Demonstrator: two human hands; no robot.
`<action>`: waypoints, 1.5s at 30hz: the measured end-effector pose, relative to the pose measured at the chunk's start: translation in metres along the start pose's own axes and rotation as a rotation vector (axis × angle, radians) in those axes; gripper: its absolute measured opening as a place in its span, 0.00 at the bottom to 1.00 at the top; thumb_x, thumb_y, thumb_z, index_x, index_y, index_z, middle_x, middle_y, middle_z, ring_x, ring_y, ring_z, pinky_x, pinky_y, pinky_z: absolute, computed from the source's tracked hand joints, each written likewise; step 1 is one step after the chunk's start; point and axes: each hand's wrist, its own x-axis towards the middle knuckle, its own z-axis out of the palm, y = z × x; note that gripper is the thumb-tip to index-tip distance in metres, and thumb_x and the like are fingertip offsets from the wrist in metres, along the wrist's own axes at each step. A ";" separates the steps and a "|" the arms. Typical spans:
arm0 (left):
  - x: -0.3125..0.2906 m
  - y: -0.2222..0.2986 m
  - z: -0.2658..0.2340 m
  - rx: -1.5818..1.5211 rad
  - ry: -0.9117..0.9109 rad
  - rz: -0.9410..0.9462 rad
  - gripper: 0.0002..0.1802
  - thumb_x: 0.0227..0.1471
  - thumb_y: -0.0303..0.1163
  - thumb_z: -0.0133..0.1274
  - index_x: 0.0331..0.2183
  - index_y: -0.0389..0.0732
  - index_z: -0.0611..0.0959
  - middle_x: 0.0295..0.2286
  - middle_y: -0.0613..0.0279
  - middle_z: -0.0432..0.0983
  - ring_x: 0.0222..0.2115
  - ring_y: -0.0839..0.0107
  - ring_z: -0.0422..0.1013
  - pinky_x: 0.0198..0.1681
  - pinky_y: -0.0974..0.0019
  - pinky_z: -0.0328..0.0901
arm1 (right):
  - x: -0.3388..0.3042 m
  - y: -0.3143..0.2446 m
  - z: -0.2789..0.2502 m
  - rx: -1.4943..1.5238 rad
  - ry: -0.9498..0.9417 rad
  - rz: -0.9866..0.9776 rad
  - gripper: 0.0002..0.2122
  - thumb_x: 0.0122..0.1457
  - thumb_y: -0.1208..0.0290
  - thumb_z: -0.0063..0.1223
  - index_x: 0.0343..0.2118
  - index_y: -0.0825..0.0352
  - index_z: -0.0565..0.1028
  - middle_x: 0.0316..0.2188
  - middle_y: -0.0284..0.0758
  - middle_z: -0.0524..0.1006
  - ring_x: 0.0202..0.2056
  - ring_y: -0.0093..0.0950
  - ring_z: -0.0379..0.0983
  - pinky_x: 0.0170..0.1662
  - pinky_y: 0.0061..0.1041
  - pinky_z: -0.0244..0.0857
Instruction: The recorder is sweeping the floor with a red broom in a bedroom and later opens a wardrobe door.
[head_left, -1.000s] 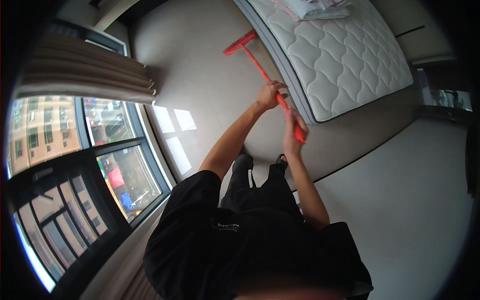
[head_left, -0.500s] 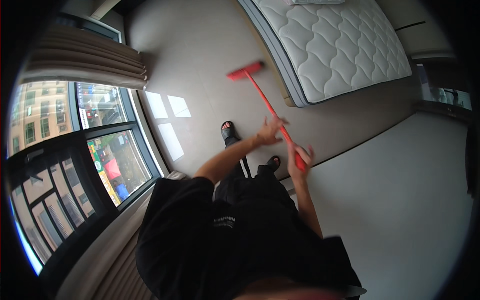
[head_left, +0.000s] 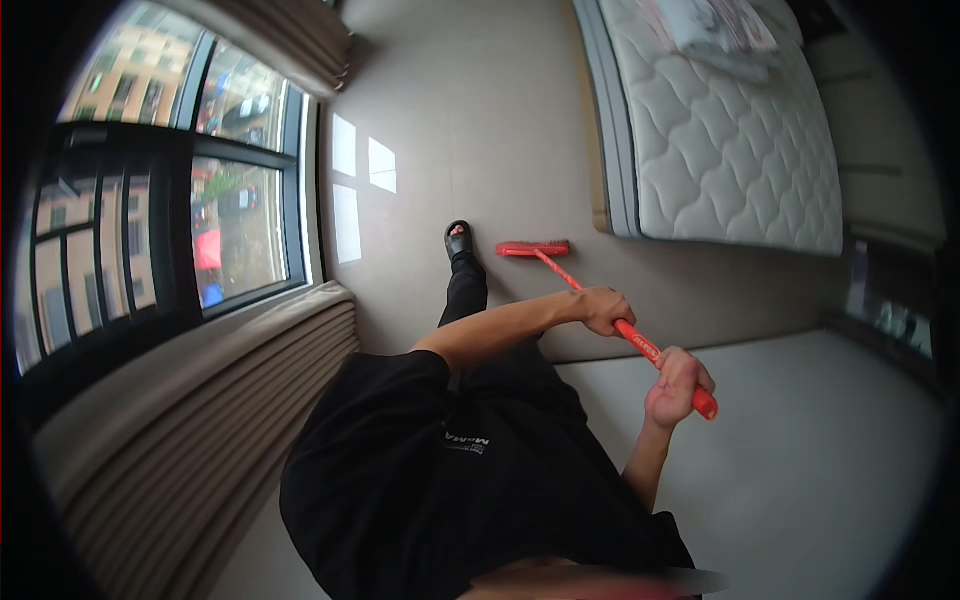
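A red broom [head_left: 640, 341] slants from its wide bristled head on the floor, right of my sandalled foot, up to the handle end at the right. Lower on the handle, my left hand [head_left: 604, 310] is closed around it, the arm reaching across my front. My right hand [head_left: 680, 388] grips the handle close to its top end, fingers wrapped over it and the end poking out past the hand. The bristles face away from me, and the head seems to rest on the smooth grey-brown floor [head_left: 420, 95].
A bed with a white quilted mattress [head_left: 700, 180] stands at the far right, a folded bundle [head_left: 715, 40] lying on it. To the left are a window [head_left: 240, 220] and gathered brown curtains [head_left: 210, 410]. A pale flat surface [head_left: 780, 450] spreads at the lower right.
The broom head has come nearer to me, away from the bed's side. Both hands, loosely spread before, are now closed around the handle and farther right. My view has turned.
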 end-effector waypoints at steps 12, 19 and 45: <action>-0.205 -0.215 -0.389 0.261 0.509 -0.457 0.16 0.45 0.42 0.66 0.39 0.50 0.89 0.34 0.57 0.83 0.38 0.54 0.78 0.43 0.53 0.73 | 0.185 0.191 0.365 -0.135 -0.549 -0.320 0.16 0.65 0.71 0.45 0.21 0.71 0.71 0.16 0.28 0.67 0.17 0.21 0.62 0.23 0.22 0.54; -0.289 -0.353 -0.446 0.410 0.442 -1.005 0.30 0.48 0.43 0.61 0.55 0.54 0.78 0.62 0.58 0.64 0.64 0.57 0.59 0.59 0.35 0.60 | 0.206 0.381 0.516 -0.224 -0.683 -0.038 0.14 0.67 0.67 0.53 0.31 0.77 0.78 0.25 0.38 0.78 0.27 0.24 0.73 0.34 0.24 0.67; 0.043 0.015 0.039 0.008 0.584 -0.275 0.15 0.55 0.42 0.60 0.42 0.47 0.82 0.33 0.59 0.81 0.34 0.54 0.77 0.40 0.55 0.69 | 0.099 0.019 -0.070 -0.077 -0.448 0.302 0.20 0.68 0.74 0.49 0.15 0.66 0.64 0.17 0.28 0.68 0.21 0.19 0.65 0.37 0.26 0.68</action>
